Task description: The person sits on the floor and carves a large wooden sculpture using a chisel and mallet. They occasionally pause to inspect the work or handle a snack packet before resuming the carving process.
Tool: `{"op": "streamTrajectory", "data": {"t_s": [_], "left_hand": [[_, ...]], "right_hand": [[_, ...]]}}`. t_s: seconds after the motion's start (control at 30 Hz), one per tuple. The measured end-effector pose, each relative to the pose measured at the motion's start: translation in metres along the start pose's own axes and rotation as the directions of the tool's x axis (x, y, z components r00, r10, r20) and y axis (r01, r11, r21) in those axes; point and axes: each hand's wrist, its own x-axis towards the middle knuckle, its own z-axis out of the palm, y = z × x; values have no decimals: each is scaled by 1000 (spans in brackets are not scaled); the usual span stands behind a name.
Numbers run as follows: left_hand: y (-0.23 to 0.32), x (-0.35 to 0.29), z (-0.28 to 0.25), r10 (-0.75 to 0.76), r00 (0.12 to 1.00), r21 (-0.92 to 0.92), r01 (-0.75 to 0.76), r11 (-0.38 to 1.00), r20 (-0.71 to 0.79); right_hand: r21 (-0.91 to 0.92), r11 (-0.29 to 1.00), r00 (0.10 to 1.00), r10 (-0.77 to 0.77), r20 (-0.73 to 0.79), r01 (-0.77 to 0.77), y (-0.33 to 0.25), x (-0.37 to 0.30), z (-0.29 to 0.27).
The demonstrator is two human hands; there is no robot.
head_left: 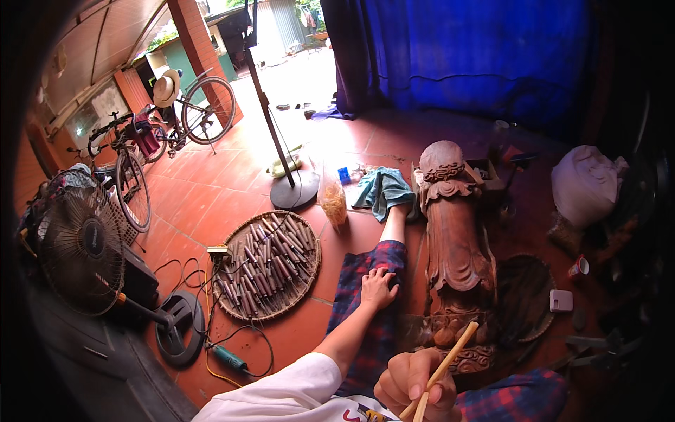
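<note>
My right hand (418,383) is closed around a pale wooden stick (455,346), raised close in front of me; a second stick end shows below the fingers. My left hand (378,287) lies with its fingers spread on my leg in plaid trousers (358,285), holding nothing. To the right of that leg a carved brown wooden column (457,239) lies lengthwise, with a rounded knob at its far end and scrollwork at its near end. My right hand hides part of the near end. A teal cloth (385,191) is draped over my foot.
On the left a round woven basket (318,257) holds many wood-handled tools. Near it are a standing fan (83,243), a green power tool (228,357) with cords, a pole stand (294,191) and a plastic bag (332,200). Right lie a white sack (585,184) and red cup (579,267).
</note>
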Motion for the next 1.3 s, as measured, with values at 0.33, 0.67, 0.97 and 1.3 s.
{"op": "streamTrajectory", "data": {"t_s": [0.33,0.67,0.97,1.3], "left_hand": [[2,0,-3,-25,999,-4,26,1000,24],[3,0,-4,-29,999,-7,29,1000,21],[2,0,-2,-27,1000,-5,27,1000,15],[-1,0,-1,-20,1000,-18,20,1000,12]], "right_hand": [[-20,998,996,55,-67,-57,-3,1,0],[-35,998,998,53,-25,-54,-3,1,1],[-57,997,999,54,5,-54,-2,2,0],[-84,996,998,34,57,-29,0,1,1]]}}
